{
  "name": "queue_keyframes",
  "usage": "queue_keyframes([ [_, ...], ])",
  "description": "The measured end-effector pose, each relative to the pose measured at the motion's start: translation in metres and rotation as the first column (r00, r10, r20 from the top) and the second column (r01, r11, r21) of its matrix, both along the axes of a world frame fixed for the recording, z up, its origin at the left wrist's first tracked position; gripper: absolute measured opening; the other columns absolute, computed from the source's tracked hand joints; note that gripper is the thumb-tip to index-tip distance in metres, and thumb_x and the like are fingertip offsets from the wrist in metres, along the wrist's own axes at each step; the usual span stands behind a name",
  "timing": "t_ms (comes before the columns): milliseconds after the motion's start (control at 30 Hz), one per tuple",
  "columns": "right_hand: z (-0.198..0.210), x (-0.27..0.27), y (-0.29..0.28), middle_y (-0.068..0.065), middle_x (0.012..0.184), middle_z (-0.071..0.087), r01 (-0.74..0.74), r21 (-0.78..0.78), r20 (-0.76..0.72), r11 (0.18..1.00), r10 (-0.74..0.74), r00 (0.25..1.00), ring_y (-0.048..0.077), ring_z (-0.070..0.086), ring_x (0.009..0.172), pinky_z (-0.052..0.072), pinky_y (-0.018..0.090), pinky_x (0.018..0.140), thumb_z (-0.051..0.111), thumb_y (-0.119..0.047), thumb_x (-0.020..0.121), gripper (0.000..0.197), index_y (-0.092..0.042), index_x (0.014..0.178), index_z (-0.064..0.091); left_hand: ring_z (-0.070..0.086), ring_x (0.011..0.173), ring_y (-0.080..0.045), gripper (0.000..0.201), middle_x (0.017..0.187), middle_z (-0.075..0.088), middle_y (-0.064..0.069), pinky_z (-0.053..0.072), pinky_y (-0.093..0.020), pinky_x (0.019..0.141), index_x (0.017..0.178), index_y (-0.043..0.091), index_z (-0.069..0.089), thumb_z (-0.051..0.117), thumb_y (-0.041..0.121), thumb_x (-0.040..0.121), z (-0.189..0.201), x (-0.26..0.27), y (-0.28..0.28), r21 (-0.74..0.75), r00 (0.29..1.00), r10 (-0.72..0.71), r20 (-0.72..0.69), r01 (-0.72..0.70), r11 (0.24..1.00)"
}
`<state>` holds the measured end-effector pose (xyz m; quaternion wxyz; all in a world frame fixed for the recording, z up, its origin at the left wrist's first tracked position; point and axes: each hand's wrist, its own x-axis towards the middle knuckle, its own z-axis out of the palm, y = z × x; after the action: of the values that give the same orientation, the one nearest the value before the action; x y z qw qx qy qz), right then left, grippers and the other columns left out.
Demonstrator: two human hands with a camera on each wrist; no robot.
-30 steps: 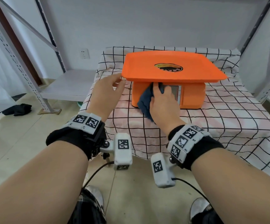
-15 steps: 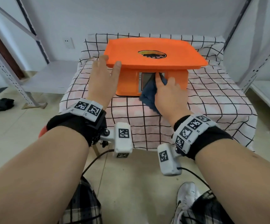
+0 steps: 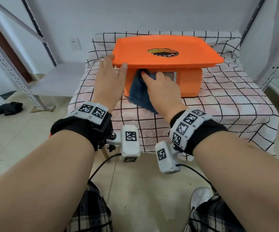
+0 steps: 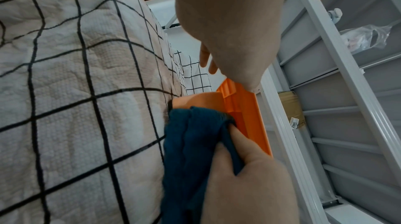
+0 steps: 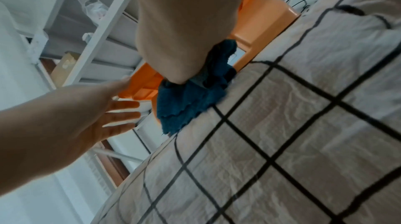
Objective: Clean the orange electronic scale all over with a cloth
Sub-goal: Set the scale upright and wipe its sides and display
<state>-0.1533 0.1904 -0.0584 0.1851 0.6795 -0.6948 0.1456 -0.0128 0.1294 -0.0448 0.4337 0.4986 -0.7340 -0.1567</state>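
Note:
The orange scale [image 3: 165, 47] stands on a table draped in a checked cloth [image 3: 227, 101]. My left hand [image 3: 108, 77] rests at the platter's front left corner with straight fingers, the thumb against the front rim. My right hand [image 3: 160, 84] grips a dark blue cloth [image 3: 138, 91] and presses it on the front face of the scale's body, just left of the display [image 3: 169, 75]. The right wrist view has the blue cloth [image 5: 188, 100] bunched under my palm against the scale [image 5: 260, 25], with my left hand [image 5: 104, 112] spread. In the left wrist view the cloth [image 4: 190, 142] lies under the platter's rim [image 4: 245, 107].
Grey metal shelving uprights [image 3: 18, 76] stand at the left and others [image 3: 275, 61] at the right of the table. A low white shelf board [image 3: 57, 79] sits left of the table. A dark rag [image 3: 8, 108] lies on the tiled floor. My legs and shoes are below.
My right hand swept the cloth right across the display and has come back to the left of it. My left hand has settled on the platter's front left corner.

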Motion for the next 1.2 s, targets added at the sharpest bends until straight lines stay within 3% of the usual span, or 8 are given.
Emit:
queue_keyframes([
  [67, -0.001, -0.009, 0.002, 0.015, 0.111, 0.049, 0.061, 0.007, -0.022, 0.998, -0.061, 0.998, 0.035, 0.053, 0.096, 0.035, 0.037, 0.064, 0.035, -0.017, 0.098, 0.048, -0.027, 0.144, 0.029, 0.05, 0.114, -0.026, 0.051, 0.134, 0.044, -0.008, 0.041, -0.041, 0.098, 0.138, 0.012, 0.035, 0.04, 0.042, 0.097, 0.0, -0.001, 0.001, 0.002, 1.0, 0.006, 0.006, -0.006, 1.0],
  [300, -0.01, -0.05, 0.022, 0.018, 0.117, 0.046, 0.209, 0.05, 0.05, 0.977, -0.211, 0.976, 0.037, 0.052, 0.097, 0.032, 0.038, 0.064, 0.032, -0.022, 0.099, 0.048, -0.028, 0.146, 0.025, 0.045, 0.119, -0.024, 0.05, 0.138, 0.04, -0.008, 0.034, -0.03, 0.098, 0.138, 0.01, 0.033, 0.04, 0.039, 0.098, 0.001, -0.005, 0.004, -0.014, 0.999, 0.023, 0.041, -0.022, 1.0],
  [433, -0.013, -0.064, 0.03, 0.018, 0.119, 0.046, 0.29, 0.045, 0.172, 0.956, -0.293, 0.941, 0.038, 0.053, 0.101, 0.031, 0.038, 0.067, 0.03, -0.025, 0.1, 0.047, -0.027, 0.146, 0.023, 0.04, 0.125, -0.022, 0.051, 0.139, 0.038, -0.009, 0.03, -0.025, 0.097, 0.139, 0.008, 0.034, 0.04, 0.038, 0.098, 0.002, -0.009, 0.003, -0.014, 0.999, 0.035, 0.014, -0.035, 0.999],
  [533, -0.012, -0.072, 0.032, 0.018, 0.119, 0.05, 0.395, 0.044, 0.35, 0.918, -0.384, 0.854, 0.038, 0.055, 0.1, 0.032, 0.038, 0.068, 0.034, -0.025, 0.097, 0.05, -0.022, 0.145, 0.022, 0.04, 0.124, -0.023, 0.052, 0.139, 0.037, -0.01, 0.032, -0.027, 0.097, 0.139, 0.007, 0.032, 0.04, 0.038, 0.099, 0.002, -0.01, 0.003, -0.009, 0.999, 0.03, 0.011, -0.03, 0.999],
  [633, -0.008, -0.067, 0.03, 0.018, 0.115, 0.051, 0.376, 0.057, 0.433, 0.925, -0.362, 0.826, 0.038, 0.055, 0.096, 0.034, 0.038, 0.067, 0.035, -0.022, 0.094, 0.052, -0.021, 0.145, 0.022, 0.042, 0.123, -0.024, 0.052, 0.139, 0.037, -0.01, 0.031, -0.025, 0.094, 0.14, 0.007, 0.032, 0.039, 0.038, 0.099, 0.001, -0.01, 0.003, -0.008, 0.999, 0.033, 0.011, -0.033, 0.999],
  [867, -0.007, -0.001, 0.002, 0.016, 0.114, 0.047, 0.112, 0.151, 0.319, 0.982, -0.156, 0.935, 0.036, 0.056, 0.094, 0.035, 0.037, 0.064, 0.034, -0.023, 0.097, 0.06, -0.034, 0.149, 0.007, 0.038, 0.127, -0.022, 0.051, 0.141, 0.036, -0.011, 0.027, -0.021, 0.096, 0.14, 0.006, 0.031, 0.04, 0.035, 0.099, 0.001, -0.014, 0.007, 0.008, 0.999, 0.039, -0.021, -0.039, 0.999],
  [1000, -0.003, -0.02, 0.008, 0.013, 0.107, 0.051, 0.154, 0.139, 0.278, 0.978, -0.188, 0.942, 0.034, 0.056, 0.09, 0.034, 0.037, 0.063, 0.032, -0.022, 0.096, 0.057, -0.038, 0.147, 0.011, 0.04, 0.126, -0.022, 0.052, 0.14, 0.039, -0.008, 0.032, -0.029, 0.102, 0.14, 0.008, 0.032, 0.04, 0.038, 0.098, 0.001, -0.011, 0.005, 0.004, 0.999, 0.037, -0.013, -0.037, 0.999],
  [1200, 0.0, -0.076, 0.035, 0.01, 0.086, 0.051, 0.347, 0.095, 0.357, 0.933, -0.357, 0.863, 0.03, 0.05, 0.075, 0.036, 0.037, 0.064, 0.035, -0.02, 0.09, 0.054, -0.032, 0.142, 0.025, 0.043, 0.123, -0.023, 0.052, 0.14, 0.039, -0.007, 0.032, -0.029, 0.1, 0.14, 0.009, 0.033, 0.04, 0.039, 0.098, 0.003, -0.01, 0.006, 0.01, 1.0, 0.03, -0.004, -0.03, 0.999],
])
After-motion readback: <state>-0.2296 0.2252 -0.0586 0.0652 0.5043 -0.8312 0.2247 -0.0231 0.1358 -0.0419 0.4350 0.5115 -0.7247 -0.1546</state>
